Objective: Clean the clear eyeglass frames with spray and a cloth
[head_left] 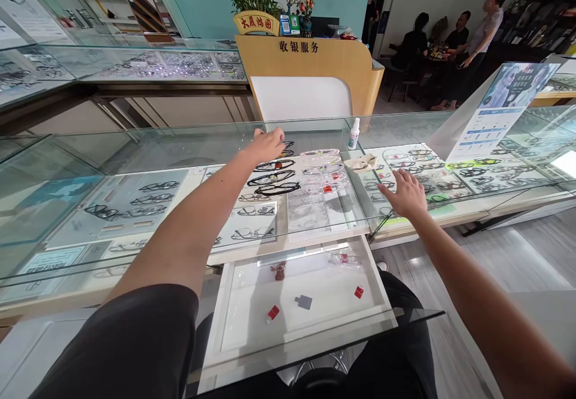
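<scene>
My left hand [266, 146] reaches across the glass counter to the far end of a column of dark eyeglasses [278, 189]. Its fingers are curled at a black pair of eyeglasses [288, 144], which they partly hide. Over the counter glass on the right, my right hand [408, 195] is open, fingers spread, holding nothing. Beside the dark column lie several clear eyeglasses [320, 170], some with red tags. A beige cloth [361, 162] and a white spray bottle [354, 134] are between the clear pairs and my right hand.
Below the counter, a white drawer [234, 333] stands pulled out, with red tags [359, 291], a grey tag [303, 302] and clear eyeglasses [345, 259] inside. A folded sign [499, 111] stands on the right. Beyond are a wooden cashier desk [310, 60] and several people.
</scene>
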### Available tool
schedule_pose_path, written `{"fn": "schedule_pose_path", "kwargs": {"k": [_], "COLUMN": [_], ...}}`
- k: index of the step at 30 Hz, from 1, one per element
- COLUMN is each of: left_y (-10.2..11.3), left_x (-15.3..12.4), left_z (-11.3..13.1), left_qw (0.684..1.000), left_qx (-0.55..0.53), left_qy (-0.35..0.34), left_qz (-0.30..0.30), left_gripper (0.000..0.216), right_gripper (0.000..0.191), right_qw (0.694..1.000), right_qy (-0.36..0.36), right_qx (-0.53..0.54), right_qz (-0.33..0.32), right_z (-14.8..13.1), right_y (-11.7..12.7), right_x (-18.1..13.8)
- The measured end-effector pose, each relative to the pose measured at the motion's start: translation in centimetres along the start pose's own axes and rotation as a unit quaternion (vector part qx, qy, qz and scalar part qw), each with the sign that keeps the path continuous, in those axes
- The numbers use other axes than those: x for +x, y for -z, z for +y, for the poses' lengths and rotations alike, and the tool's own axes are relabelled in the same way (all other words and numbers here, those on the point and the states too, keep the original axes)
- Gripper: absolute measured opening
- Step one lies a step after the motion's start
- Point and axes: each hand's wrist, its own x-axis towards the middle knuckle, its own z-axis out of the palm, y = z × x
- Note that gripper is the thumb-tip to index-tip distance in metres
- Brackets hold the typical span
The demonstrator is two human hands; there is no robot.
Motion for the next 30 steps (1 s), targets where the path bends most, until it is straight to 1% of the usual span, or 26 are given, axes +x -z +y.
{"fn": "schedule_pose_path", "kwargs": {"k": [7,9,11,13,15,17,19,20,21,22,23,24,25,27,30], "left_y": [0.5,1.1,1.9,2.9,3.7,4.2,4.1,3.7,3.2,2.6,1.8,1.0,0.2,-1.4,-3.5], "left_x": [-0.7,-1.5,-2.9,-5.3,-8.8,-13.5,-18.6,-21.1,-23.5,-25.6,-27.4,-28.9,-30.1,-31.7,-32.4], "left_z": [0.9,1.6,2.6,3.7,5.0,6.3,7.7,8.4,9.0,9.6,10.0,10.4,10.6,10.8,10.2], "left_qw": [0.999,0.999,0.995,0.989,0.983,0.976,0.970,0.970,0.972,0.976,0.978,0.978,0.977,0.976,0.967], "left_qx": [0.033,0.040,0.050,0.059,0.054,0.038,0.014,-0.006,-0.033,-0.067,-0.092,-0.100,-0.090,-0.053,-0.025], "left_qy": [-0.008,-0.009,-0.026,-0.061,-0.098,-0.130,-0.175,-0.190,-0.199,-0.197,-0.188,-0.176,-0.166,-0.137,-0.072], "left_qz": [0.002,0.029,0.077,0.121,0.144,0.170,0.168,0.150,0.119,0.070,0.008,-0.051,-0.099,-0.162,-0.241], "left_gripper": [0.034,0.036,0.035,0.030,0.027,0.028,0.033,0.036,0.038,0.039,0.040,0.041,0.041,0.042,0.042], "right_gripper": [0.092,0.092,0.092,0.093,0.096,0.100,0.102,0.103,0.102,0.101,0.100,0.099,0.099,0.099,0.098], "right_qw": [1.000,1.000,1.000,1.000,1.000,1.000,1.000,1.000,1.000,1.000,1.000,1.000,1.000,1.000,1.000], "right_qy": [0.003,0.001,-0.001,0.002,0.006,0.008,0.007,0.007,0.007,0.006,0.005,0.004,0.003,0.000,-0.007], "right_qx": [-0.004,-0.005,-0.007,-0.011,-0.013,-0.012,-0.014,-0.016,-0.018,-0.020,-0.022,-0.024,-0.025,-0.027,-0.023], "right_qz": [-0.003,-0.004,-0.004,-0.006,-0.010,-0.016,-0.021,-0.024,-0.023,-0.021,-0.020,-0.017,-0.015,-0.012,-0.011], "right_z": [-0.1,-0.1,-0.1,0.0,0.0,0.0,0.1,0.1,0.1,0.1,0.1,0.1,0.1,0.1,-0.1], "right_y": [0.2,0.2,0.2,0.4,0.6,0.8,0.9,1.0,1.0,1.1,1.1,1.1,1.1,1.2,1.3], "right_x": [-0.1,-0.1,-0.1,-0.1,-0.2,-0.2,-0.2,-0.2,-0.2,-0.2,-0.2,-0.2,-0.3,-0.4,-0.6]}}
